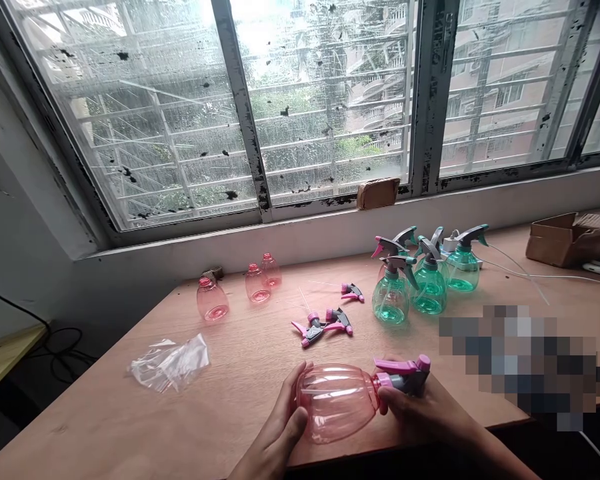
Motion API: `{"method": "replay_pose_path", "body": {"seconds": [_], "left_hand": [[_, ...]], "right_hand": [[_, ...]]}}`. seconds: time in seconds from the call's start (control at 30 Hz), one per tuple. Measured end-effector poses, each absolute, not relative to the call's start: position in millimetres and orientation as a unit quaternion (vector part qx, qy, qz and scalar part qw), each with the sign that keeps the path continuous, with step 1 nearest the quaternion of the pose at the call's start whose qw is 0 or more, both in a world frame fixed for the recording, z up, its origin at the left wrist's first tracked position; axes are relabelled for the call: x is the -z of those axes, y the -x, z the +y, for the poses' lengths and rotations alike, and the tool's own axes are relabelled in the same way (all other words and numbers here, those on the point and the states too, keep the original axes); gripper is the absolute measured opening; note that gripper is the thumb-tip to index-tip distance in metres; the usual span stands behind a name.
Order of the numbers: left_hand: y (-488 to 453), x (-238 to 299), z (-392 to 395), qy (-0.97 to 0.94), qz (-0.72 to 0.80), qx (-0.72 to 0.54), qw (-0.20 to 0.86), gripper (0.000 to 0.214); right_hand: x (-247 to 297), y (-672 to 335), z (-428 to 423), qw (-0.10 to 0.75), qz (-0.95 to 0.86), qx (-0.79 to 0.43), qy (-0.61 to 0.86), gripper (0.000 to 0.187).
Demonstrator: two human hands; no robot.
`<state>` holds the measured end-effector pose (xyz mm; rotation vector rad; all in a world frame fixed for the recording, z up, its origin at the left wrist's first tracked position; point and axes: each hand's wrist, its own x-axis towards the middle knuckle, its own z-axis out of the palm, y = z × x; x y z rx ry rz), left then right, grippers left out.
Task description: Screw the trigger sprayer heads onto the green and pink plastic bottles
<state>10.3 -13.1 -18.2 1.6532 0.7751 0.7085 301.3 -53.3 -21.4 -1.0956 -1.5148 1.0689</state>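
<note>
A clear pink spray bottle (337, 403) lies on its side in the air near the table's front edge, its neck pointing right. My left hand (283, 423) is wrapped round its base. At the neck, my right hand (420, 400) closes on the pink collar of the grey-and-pink spray head (405, 375). The spray head sits on the neck, and its thin tube shows inside the bottle. Beyond my hands lie several loose spray heads (314, 328) with pink triggers. Pink bottles without heads (213, 301) stand farther back on the left.
Green spray bottles (391, 303) with heads on stand together at the back right. Crumpled clear plastic bags (173, 363) lie on the left of the wooden table (130, 433). An open cardboard box (560, 243) and a white cable (555, 276) are at the right, near a blurred-out patch.
</note>
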Motion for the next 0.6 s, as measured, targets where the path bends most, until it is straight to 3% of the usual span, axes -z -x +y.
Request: {"method": "replay_pose_path", "body": {"seconds": [0.17,0.5,0.6], "left_hand": [[-11.4,16.8,-13.4,-0.689,0.342,-0.299,0.564,0.069],[-16.8,10.7,-23.4,-0.693,0.296,-0.3,0.585,0.103],[-15.6,10.9,-22.0,-0.688,0.295,-0.317,0.582,0.093]], "right_hand": [[21.0,-301.1,-53.3,0.474,-0.619,-0.442,0.443,0.04],[25.7,-301.7,-50.2,0.479,-0.61,-0.459,0.434,0.041],[24.6,-300.8,-51.2,0.477,-0.612,-0.466,0.426,0.041]]}}
